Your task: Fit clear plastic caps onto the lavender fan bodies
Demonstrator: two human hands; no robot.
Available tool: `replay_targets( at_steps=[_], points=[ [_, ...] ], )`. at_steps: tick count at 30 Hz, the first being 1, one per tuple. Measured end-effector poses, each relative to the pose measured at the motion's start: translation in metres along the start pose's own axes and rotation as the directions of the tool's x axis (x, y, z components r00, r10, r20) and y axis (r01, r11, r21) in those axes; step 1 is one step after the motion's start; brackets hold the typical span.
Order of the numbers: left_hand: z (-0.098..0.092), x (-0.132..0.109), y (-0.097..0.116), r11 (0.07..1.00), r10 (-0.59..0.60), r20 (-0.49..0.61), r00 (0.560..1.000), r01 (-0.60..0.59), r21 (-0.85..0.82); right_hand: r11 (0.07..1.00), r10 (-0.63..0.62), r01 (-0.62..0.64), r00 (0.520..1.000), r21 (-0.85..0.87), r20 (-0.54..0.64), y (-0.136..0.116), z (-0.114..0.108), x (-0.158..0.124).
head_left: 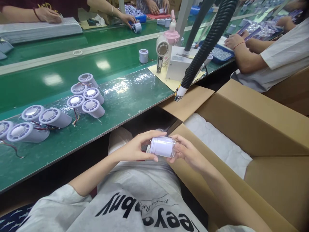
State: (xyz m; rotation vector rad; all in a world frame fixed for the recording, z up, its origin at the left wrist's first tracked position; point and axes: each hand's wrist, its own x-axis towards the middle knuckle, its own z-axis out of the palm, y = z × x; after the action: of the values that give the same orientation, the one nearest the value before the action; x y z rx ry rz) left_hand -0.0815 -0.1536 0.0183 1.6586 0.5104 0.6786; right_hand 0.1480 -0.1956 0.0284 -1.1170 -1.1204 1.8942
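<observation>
Over my lap I hold a pale lilac cylindrical fan housing [162, 146] sideways between both hands. My left hand [135, 148] curls round its left end, fingers above and thumb below. My right hand [184, 150] grips its right end with closed fingers. Several more of the same lilac housings [89, 96] with grille faces and red and black wires lie on the green bench, with another group [33, 122] further left.
An open cardboard box [241, 129] with white padding [217, 141] stands at my right. A black ribbed hose [207, 42] hangs over a white machine [180, 64] and a small pink fan [172, 33]. Other people's hands work across the belt and at the right.
</observation>
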Motion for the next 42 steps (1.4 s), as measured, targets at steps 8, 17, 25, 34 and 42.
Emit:
replay_targets(
  at_steps=[8, 17, 25, 34, 42],
  points=[
    [-0.001, -0.001, -0.001, 0.997, 0.059, -0.006, 0.998, -0.059, 0.05, 0.988, 0.099, -0.103, 0.994, 0.113, 0.035, 0.004, 0.005, 0.004],
    [0.002, -0.001, -0.003, 0.987, -0.041, -0.013, 0.999, 0.038, -0.156, 0.942, 0.221, -0.241, 0.969, 0.235, 0.106, 0.008, 0.008, 0.005],
    [-0.006, 0.04, -0.028, 0.863, -0.183, -0.064, 0.981, 0.129, -0.488, 0.812, 0.234, -0.209, 0.972, 0.546, 0.023, 0.019, -0.008, 0.034],
    [-0.027, 0.158, -0.059, 0.833, -0.257, -0.103, 0.961, 0.166, -0.527, 0.693, 0.046, 0.088, 0.985, 0.716, -0.166, 0.024, -0.06, 0.108],
    [-0.041, 0.156, -0.058, 0.834, -0.305, -0.144, 0.941, 0.191, -0.517, 0.601, 0.046, 0.016, 0.997, 0.799, -0.055, 0.028, -0.064, 0.128]
  ],
)
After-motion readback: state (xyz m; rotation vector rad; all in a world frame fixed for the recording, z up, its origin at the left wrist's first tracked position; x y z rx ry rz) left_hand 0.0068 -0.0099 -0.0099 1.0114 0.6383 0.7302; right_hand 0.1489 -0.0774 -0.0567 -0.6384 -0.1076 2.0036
